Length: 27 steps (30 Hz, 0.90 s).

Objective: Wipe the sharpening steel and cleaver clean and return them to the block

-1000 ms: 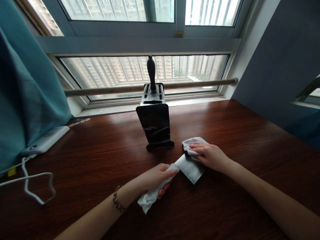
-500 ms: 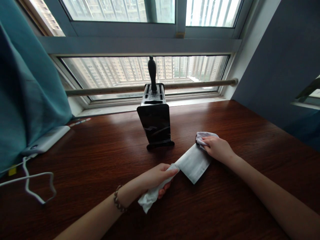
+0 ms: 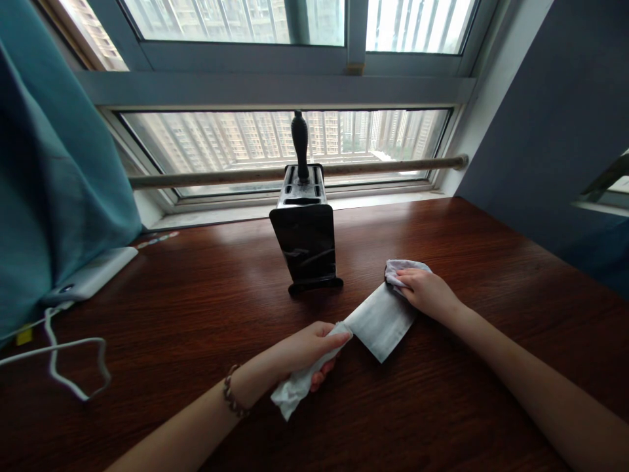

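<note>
My left hand is closed around the handle of a cleaver, and a white paper tissue is wrapped between palm and handle. The cleaver's broad grey blade points away to the right, low over the wooden table. With its fingers closed on a crumpled pale lilac cloth, my right hand presses the cloth against the far end of the blade. The cloth and fingers hide that end.
A black knife block with one dark-handled knife stands behind the blade, near the window. To the left, a white power strip and a white cable lie by the teal curtain. A wall borders the right side.
</note>
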Available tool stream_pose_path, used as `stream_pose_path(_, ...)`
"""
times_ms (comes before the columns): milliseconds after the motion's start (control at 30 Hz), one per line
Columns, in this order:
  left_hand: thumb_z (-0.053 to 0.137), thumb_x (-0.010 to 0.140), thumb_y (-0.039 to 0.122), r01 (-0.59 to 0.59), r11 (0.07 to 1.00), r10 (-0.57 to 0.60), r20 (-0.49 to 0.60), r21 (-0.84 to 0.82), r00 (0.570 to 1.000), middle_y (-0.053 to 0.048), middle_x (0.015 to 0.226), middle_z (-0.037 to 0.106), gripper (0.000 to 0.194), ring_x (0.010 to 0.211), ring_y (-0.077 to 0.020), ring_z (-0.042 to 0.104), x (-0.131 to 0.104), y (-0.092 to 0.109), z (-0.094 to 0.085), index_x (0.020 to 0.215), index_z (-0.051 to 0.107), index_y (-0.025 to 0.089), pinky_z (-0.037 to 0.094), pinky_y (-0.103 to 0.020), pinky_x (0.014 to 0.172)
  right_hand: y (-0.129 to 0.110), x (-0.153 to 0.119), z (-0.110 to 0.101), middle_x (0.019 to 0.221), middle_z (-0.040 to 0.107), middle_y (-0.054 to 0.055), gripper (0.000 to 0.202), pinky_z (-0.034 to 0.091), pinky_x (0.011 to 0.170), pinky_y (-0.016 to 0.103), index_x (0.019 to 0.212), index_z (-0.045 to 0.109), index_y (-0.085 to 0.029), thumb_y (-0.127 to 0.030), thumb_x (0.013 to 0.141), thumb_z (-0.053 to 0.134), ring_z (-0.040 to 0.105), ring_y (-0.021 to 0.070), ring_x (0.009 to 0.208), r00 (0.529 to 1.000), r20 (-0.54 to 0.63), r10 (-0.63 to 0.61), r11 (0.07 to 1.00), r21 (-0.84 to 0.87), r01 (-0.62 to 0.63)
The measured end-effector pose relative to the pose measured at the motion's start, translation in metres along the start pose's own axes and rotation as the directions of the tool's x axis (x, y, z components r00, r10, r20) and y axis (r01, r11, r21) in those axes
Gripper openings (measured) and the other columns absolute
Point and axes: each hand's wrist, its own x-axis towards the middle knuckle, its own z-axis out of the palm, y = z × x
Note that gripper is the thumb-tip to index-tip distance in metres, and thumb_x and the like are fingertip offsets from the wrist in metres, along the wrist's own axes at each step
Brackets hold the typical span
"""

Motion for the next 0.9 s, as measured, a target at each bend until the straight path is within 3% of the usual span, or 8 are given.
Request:
stream_pose_path(233, 0.051, 0.078, 0.061, 0.0, 1.0, 0.0, -0.001, -0.002, 1.0, 0.008, 0.046, 0.045, 0.043, 0.03, -0.0056, 0.037, -0.001, 0.001, 0.0, 0.083, 0.039, 0.02, 0.028, -0.015, 0.032, -0.008, -0.002, -0.001, 0.111, 0.065, 0.009, 0.027, 0.047, 0.092, 0.038, 0.096, 0.069, -0.016, -0.013, 0.08, 0.048, 0.059, 0.0237, 0.104, 0.989, -0.033, -0.142, 0.99, 0.018, 0.142)
stream_pose_path(433, 0.05, 0.079, 0.06, -0.011, 1.0, 0.011, 0.012, -0.003, 1.0, 0.007, 0.045, 0.045, 0.042, 0.031, -0.0064, 0.039, 0.0, 0.001, 0.0, 0.085, 0.04, 0.02, 0.028, -0.015, 0.032, -0.032, -0.011, -0.005, 0.113, 0.064, 0.008, 0.027, 0.044, 0.097, 0.034, 0.102, 0.068, -0.015, -0.015, 0.083, 0.049, 0.058, 0.0203, 0.107, 0.929, -0.073, -0.363, 0.912, 0.177, 0.371)
stream_pose_path(900, 0.05, 0.079, 0.06, -0.004, 1.0, 0.005, -0.006, 0.013, 1.0, 0.007, 0.046, 0.046, 0.042, 0.031, -0.006, 0.039, 0.001, 0.0, -0.001, 0.086, 0.04, 0.02, 0.026, -0.014, 0.032, -0.044, -0.017, -0.009, 0.119, 0.061, 0.009, 0.028, 0.043, 0.098, 0.035, 0.108, 0.065, -0.015, -0.02, 0.086, 0.048, 0.054, 0.0207, 0.113, 0.861, -0.062, -0.505, 0.824, 0.264, 0.502)
